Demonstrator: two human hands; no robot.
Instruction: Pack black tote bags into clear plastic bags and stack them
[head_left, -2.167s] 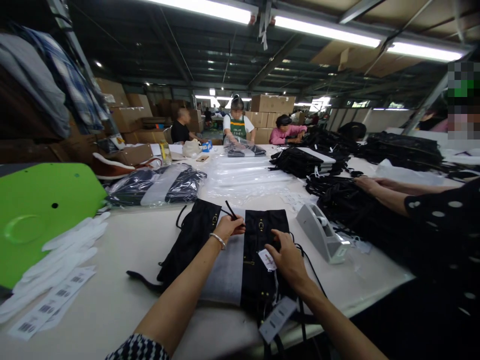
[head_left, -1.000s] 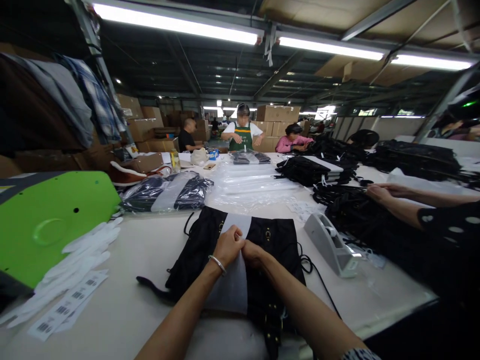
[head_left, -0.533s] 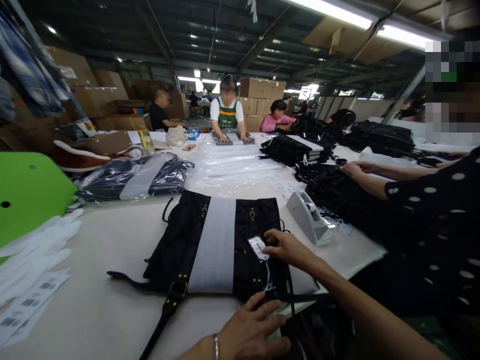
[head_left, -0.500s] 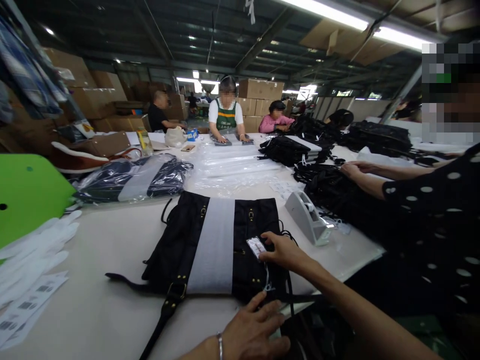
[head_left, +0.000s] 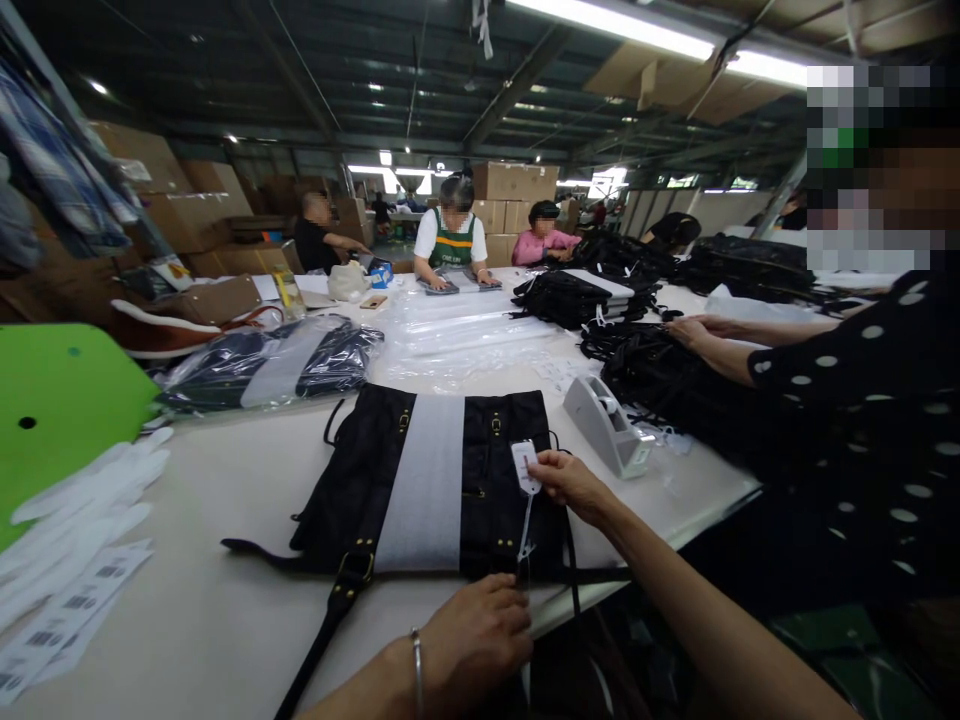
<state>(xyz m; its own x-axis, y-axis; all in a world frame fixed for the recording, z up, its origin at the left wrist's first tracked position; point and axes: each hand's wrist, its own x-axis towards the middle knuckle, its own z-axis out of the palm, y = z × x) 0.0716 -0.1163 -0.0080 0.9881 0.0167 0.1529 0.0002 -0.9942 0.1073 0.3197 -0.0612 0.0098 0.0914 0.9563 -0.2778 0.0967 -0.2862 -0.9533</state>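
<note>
A black bag (head_left: 349, 500) lies flat on the pale table (head_left: 225, 480), with a greyish-white wrapping band (head_left: 422, 490) around its middle and a buckled strap (head_left: 330, 620) trailing toward me. My right hand (head_left: 574, 485) pinches the edge of a white hang tag (head_left: 526, 466) above the bag's right side. From the tag a thin white string (head_left: 525, 525) runs down to the bag's near edge. There my left hand (head_left: 480, 630), a bracelet on its wrist, has its fingers curled in at the bag's near edge; what they hold, if anything, is hidden.
A grey tape dispenser (head_left: 607, 425) stands right of the bag. Beyond lie clear plastic bags (head_left: 465, 335), a plastic-wrapped bag (head_left: 277, 365) and stacked black bags (head_left: 577, 298). Barcode labels (head_left: 75, 620) and white gloves (head_left: 90, 510) lie left. A co-worker's hands (head_left: 705, 335) handle black bags at right.
My right hand has lifted the tag upright off the bag, drawing its string out straighter. My left hand's fingers, spread before, have curled in at the near edge.
</note>
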